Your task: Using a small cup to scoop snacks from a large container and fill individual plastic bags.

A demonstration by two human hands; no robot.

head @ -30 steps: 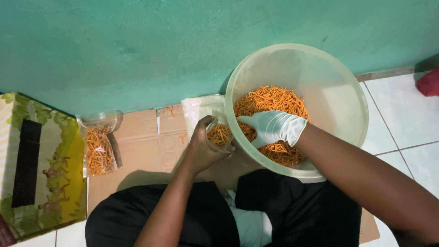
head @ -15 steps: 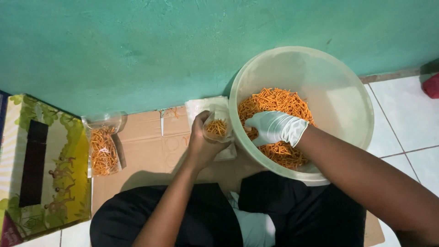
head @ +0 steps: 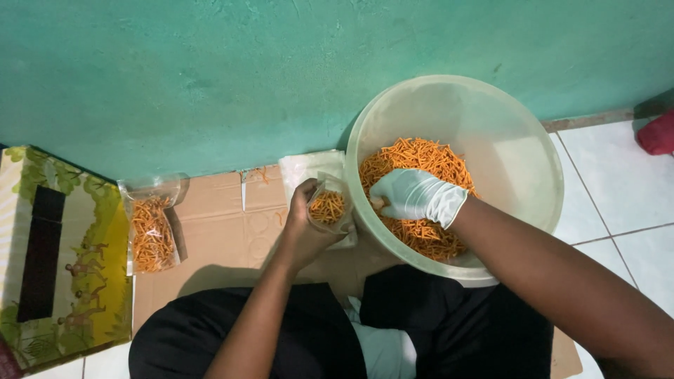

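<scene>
A large pale translucent basin (head: 519,133) leans against the green wall and holds a heap of orange snack sticks (head: 421,158). My right hand (head: 415,196), in a white glove, rests on the sticks inside the basin, fingers closed over some near its left rim. My left hand (head: 303,226) is bare and grips a small clear plastic bag (head: 328,208) partly filled with orange sticks, held just outside the basin's left rim. Under it lies a stack of empty clear bags (head: 302,168).
A filled clear bag of sticks (head: 150,231) lies on flattened brown cardboard (head: 225,238). A printed green and yellow box (head: 56,260) stands at the left. White floor tiles (head: 618,189) and a red object (head: 656,133) are at the right. My dark-trousered legs (head: 295,337) fill the foreground.
The view has shifted slightly, so everything sits a little further right and lower in frame. Both hands keep nearly the same pose at the bag and in the basin.
</scene>
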